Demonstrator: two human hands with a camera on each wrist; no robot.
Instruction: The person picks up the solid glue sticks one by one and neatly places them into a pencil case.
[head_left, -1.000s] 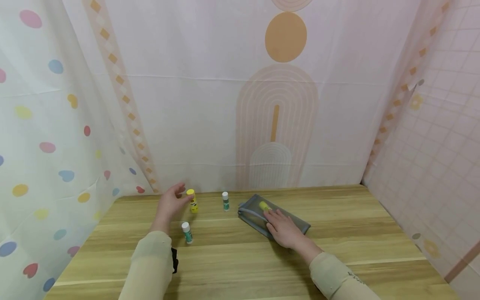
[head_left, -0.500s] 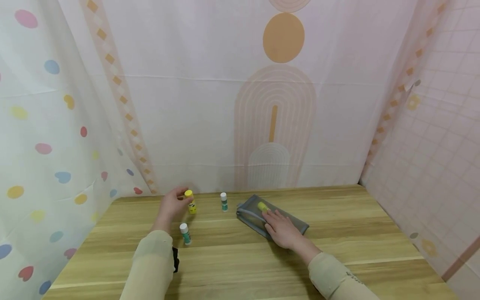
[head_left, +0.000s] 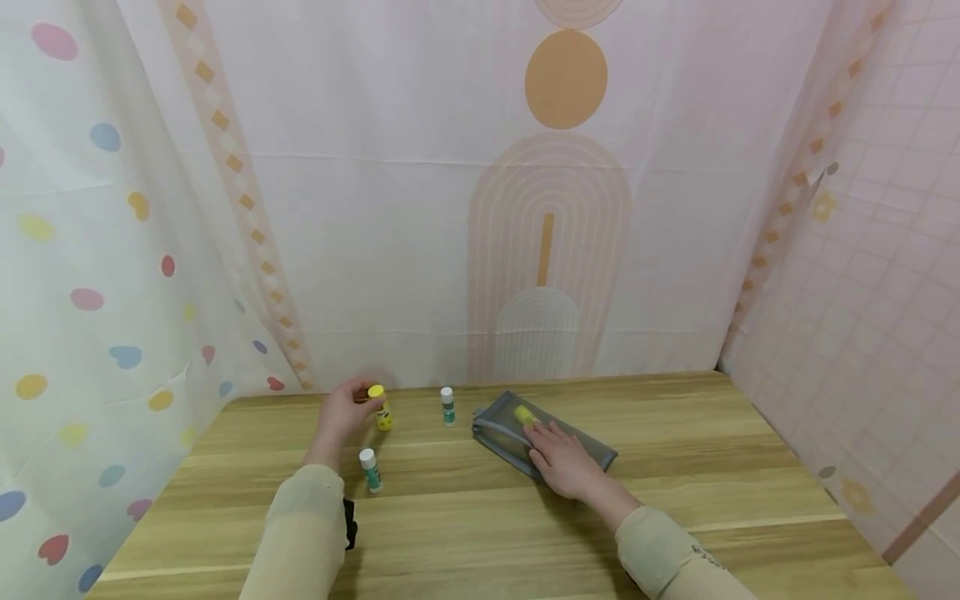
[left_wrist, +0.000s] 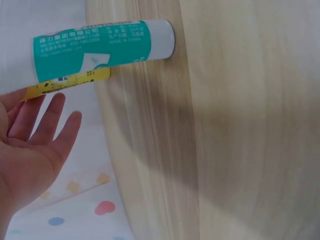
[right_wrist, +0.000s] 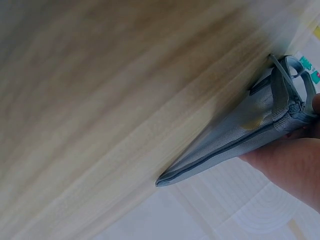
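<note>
In the head view my left hand (head_left: 347,417) is at the back left, thumb and fingers pinching the yellow glue stick (head_left: 383,415) near its cap. The left wrist view shows the other fingers stretched past the yellow stick, partly hidden behind a green-and-white glue stick (left_wrist: 92,50) nearer the camera. My right hand (head_left: 566,460) rests on a grey mesh zip pouch (head_left: 504,429) with its fingers laid out flat. A yellow object (head_left: 524,413) lies under the fingertips, and it shows through the mesh (right_wrist: 240,117) in the right wrist view.
Another green-and-white glue stick (head_left: 447,407) stands between the yellow one and the pouch. The near green-and-white glue stick (head_left: 371,472) stands by my left forearm. The wooden table (head_left: 712,442) ends at a patterned curtain (head_left: 375,250) behind and on both sides.
My left hand has closed its thumb and fingers in on the yellow glue stick. The right hand stays on the pouch. The head view has shifted slightly.
</note>
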